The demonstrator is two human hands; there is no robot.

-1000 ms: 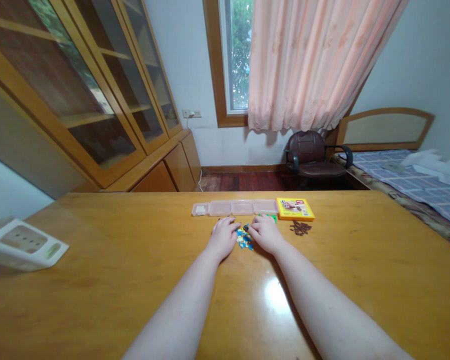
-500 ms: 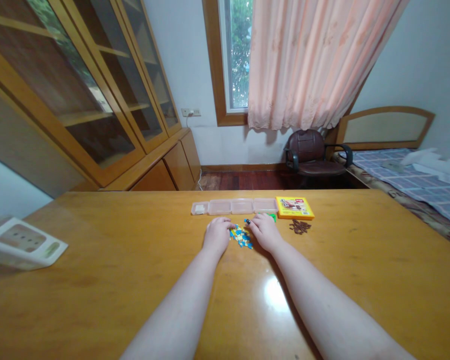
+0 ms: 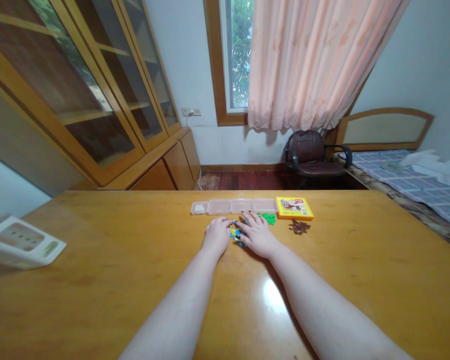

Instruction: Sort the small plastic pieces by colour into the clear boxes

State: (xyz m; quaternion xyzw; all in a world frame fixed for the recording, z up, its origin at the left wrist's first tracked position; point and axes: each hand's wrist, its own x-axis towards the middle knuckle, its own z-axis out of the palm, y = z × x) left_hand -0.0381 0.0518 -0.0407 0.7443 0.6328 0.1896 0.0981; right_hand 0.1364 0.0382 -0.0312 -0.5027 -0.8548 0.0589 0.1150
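Note:
A small pile of blue and yellow building bricks (image 3: pixel 233 231) lies on the table between my hands. My left hand (image 3: pixel 218 234) rests palm down at the pile's left edge, fingers loosely bent, with nothing visible in it. Spread over the pile's right side, my right hand (image 3: pixel 257 234) covers many of the bricks with its fingers apart. Just beyond it is a heap of green bricks (image 3: pixel 269 218). Farther right sits a heap of brown bricks (image 3: pixel 299 227).
A row of clear plastic trays (image 3: pixel 220 207) stands behind my hands, with a yellow box (image 3: pixel 294 208) at its right end. A white object with holes (image 3: pixel 26 242) stands on the table (image 3: pixel 142 280) at the left. Beyond are a chair (image 3: pixel 308 152) and a bed.
My right hand has moved left and toward me, over the blue and yellow bricks, with its fingers spread. More of the green heap shows. My left hand has stayed nearly still.

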